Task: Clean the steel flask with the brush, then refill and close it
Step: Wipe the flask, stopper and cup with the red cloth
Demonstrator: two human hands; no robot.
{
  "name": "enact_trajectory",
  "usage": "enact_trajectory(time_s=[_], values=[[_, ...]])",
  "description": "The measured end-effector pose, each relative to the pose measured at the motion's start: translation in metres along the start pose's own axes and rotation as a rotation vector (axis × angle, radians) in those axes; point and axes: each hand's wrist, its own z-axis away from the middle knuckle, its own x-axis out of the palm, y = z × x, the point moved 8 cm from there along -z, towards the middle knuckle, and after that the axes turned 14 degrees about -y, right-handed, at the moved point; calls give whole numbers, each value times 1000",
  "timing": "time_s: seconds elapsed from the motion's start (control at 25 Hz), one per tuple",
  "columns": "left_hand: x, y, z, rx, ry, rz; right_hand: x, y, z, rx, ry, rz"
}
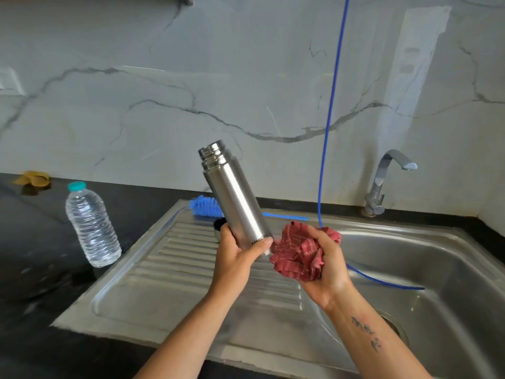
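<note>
My left hand (237, 253) grips the lower end of the steel flask (234, 195), which tilts left with its open threaded mouth up, held over the sink's drainboard. A crumpled red cloth (296, 253) is bunched in my right hand (325, 262), right beside the flask's base. The blue bottle brush (205, 205) lies on the sink's back rim behind the flask, its handle pointing right. A dark round cap-like piece (219, 224) sits behind my left hand, mostly hidden.
A clear plastic water bottle (91, 225) with a teal cap stands on the black counter at left. The steel sink (426, 269) has a ribbed drainboard and a basin at right, a tap (382, 181) behind it, and a blue hose (329, 110) hanging into the basin.
</note>
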Motion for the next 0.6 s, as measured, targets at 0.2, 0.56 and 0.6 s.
enact_trajectory(time_s=[0.2, 0.56, 0.6], values=[[-74, 10, 36, -116, 108, -354, -8, 18, -3, 34, 85, 109], [-151, 6, 80, -317, 218, -642, -23, 33, 0, 133, 179, 218], [-154, 4, 83, -325, 231, -645, -25, 31, -1, 124, 180, 215]])
